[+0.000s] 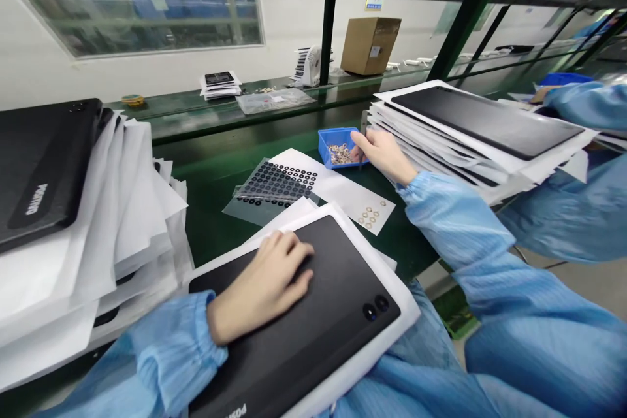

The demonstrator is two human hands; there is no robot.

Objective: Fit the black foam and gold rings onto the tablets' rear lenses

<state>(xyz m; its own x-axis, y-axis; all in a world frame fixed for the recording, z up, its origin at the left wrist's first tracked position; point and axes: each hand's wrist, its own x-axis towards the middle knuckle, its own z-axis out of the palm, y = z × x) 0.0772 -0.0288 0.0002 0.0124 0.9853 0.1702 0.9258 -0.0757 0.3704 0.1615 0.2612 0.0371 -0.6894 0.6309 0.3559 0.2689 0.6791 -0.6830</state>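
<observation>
My left hand lies on a black tablet back cover, its fingers loosely bent and thumb apart. Two round lenses show near one corner of the cover, and white sheeting sticks out beneath it. At the rim of a blue bin, my right hand is closed around thin grey metal tweezers, held upright. Small brass-coloured rings lie in the bin. Between the hands is a white sheet bearing several rings, beside a clear film with rows of black ring stickers.
Tall stacks of black covers with white sheets stand at left and right. A cardboard box and a roll of yellow tape sit on the back ledge. Another person's blue sleeve is at far right. A shelf hangs overhead.
</observation>
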